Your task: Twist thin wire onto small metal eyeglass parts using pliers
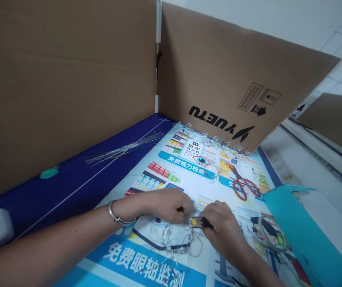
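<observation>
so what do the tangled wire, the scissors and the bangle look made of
The tangled wire looks like thin bare metal, from its grey glint. The scissors' red loops look like glossy plastic. The bangle looks like polished silver-coloured metal, given its bright shine; the exact metal can't be told.

Upright cardboard panels (69, 79), white floor tiles (341, 67) beyond — dark blue tabletop (75, 175)

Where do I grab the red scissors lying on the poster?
Probably take the red-handled metal scissors by their red plastic loops, coming from the near side with the right hand, the closer of the hands. The loops lie flat toward the person, while the pointed blades aim away.
</observation>
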`<action>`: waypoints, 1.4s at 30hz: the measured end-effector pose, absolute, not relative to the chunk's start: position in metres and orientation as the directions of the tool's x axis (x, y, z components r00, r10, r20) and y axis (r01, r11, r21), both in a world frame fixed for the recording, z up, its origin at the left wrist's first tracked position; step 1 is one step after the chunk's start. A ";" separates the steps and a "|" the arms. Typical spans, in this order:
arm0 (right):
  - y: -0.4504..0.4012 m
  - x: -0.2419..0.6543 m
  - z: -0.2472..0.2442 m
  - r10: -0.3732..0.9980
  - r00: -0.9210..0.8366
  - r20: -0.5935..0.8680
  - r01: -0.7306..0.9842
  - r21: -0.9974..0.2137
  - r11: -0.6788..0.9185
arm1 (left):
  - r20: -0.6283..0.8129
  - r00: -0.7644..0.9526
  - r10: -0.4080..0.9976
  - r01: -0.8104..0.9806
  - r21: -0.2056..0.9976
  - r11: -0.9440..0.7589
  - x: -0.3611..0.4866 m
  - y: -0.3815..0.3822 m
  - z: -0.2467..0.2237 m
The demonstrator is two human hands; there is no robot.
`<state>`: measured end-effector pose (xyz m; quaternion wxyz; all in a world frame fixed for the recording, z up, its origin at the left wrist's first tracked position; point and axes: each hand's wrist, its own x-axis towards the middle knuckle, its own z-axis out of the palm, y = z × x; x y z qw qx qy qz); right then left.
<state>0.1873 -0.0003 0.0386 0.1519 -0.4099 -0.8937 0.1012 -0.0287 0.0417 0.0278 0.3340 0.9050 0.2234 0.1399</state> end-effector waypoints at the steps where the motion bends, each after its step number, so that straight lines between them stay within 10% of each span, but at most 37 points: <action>1: -0.002 0.188 0.043 0.771 -0.621 0.137 0.732 -0.248 0.634 | 0.113 0.858 0.501 0.312 0.659 -0.684 -0.028 0.041 0.028; 14: -0.021 0.172 0.064 0.765 -0.640 -0.068 0.720 0.292 0.629 | 0.139 0.725 0.675 0.546 0.482 -0.686 -0.020 0.017 0.026; 42: -0.019 0.174 0.062 0.681 -0.732 0.001 0.608 0.454 0.652 | 0.182 0.642 0.745 0.634 0.420 -0.649 -0.018 0.001 0.012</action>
